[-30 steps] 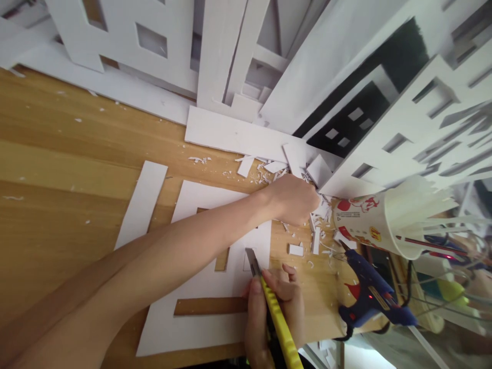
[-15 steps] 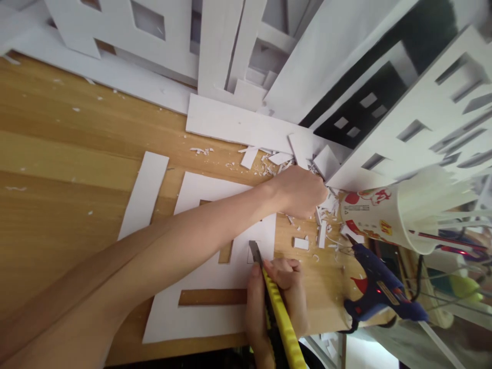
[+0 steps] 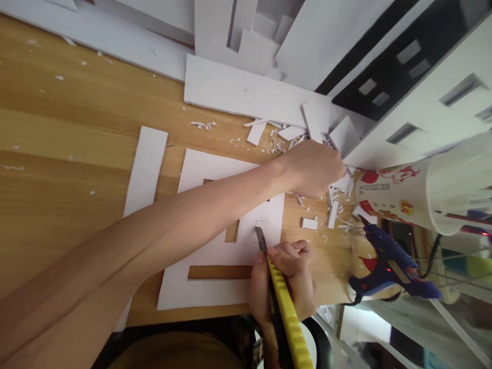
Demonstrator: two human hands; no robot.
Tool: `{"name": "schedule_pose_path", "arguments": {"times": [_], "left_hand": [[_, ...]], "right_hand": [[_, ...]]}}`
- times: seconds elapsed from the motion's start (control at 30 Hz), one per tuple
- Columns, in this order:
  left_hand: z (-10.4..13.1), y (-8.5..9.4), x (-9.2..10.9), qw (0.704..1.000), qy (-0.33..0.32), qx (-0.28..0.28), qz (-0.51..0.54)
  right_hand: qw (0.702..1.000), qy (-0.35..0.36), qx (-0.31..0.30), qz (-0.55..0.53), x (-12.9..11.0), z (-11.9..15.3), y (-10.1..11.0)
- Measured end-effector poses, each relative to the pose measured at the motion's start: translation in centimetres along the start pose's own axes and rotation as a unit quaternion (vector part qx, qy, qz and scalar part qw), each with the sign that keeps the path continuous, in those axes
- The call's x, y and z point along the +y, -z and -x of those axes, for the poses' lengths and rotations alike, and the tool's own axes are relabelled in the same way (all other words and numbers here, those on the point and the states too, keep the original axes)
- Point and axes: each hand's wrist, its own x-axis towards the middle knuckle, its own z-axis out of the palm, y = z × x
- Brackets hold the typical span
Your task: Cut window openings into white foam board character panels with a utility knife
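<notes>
My left forearm reaches across a white board [image 3: 219, 292] with cut-out openings. My left hand [image 3: 317, 169] is curled into a fist at the board's upper right, beside white scraps [image 3: 274, 141]; its fingertips and anything inside are hidden. My right hand [image 3: 286, 277] is closed around a yellow and black utility knife [image 3: 286, 312]. The knife's blade [image 3: 260, 238] touches the board at a small drawn rectangle, right of a narrow opening. A long opening [image 3: 219, 272] lies near the board's lower edge.
A white strip [image 3: 146, 169] lies left of the board. White panels [image 3: 246, 92] and a black panel with windows [image 3: 403, 66] stand behind. On the right are a paper cup [image 3: 392, 192] and a blue glue gun [image 3: 392, 261], with its red light on.
The view has shifted, so the table things appear higher and slightly farther right. The blade tip has slid a little down the drawn rectangle's left side. My left hand is still a fist.
</notes>
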Motion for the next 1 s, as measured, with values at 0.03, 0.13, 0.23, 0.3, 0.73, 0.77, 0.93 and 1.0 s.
{"name": "schedule_pose_path", "arguments": {"times": [0.03,0.13,0.23,0.3,0.73,0.77,0.93,1.0], "left_hand": [[0.0,0.0,0.0,1.0,0.004,0.0,0.0],[0.0,-0.1,0.0,1.0,0.017,-0.002,0.009],[0.0,0.0,0.0,1.0,0.021,-0.011,0.017],[0.0,0.0,0.0,0.999,0.023,-0.015,0.016],[-0.1,-0.1,0.0,1.0,0.021,-0.017,0.001],[-0.1,-0.2,-0.1,1.0,0.016,-0.013,0.0],[-0.1,-0.2,-0.1,1.0,0.022,-0.012,0.002],[-0.2,-0.1,0.0,0.999,0.027,-0.016,0.007]], "right_hand": [[0.999,0.042,0.025,-0.011,-0.5,-0.2,-0.1],[0.993,0.097,0.056,-0.019,-1.7,-0.8,-0.2],[0.993,0.086,0.069,-0.032,-2.2,-1.1,-0.2],[0.993,0.079,0.074,-0.047,-2.4,-1.2,-0.1],[0.994,0.085,0.061,-0.013,-2.3,-1.1,0.4],[0.994,0.09,0.061,-0.019,-2.3,-1.1,0.5],[0.996,0.088,0.016,-0.029,-3.0,-1.8,1.3],[0.996,0.079,-0.014,-0.025,-3.3,-2.1,1.6]]}}
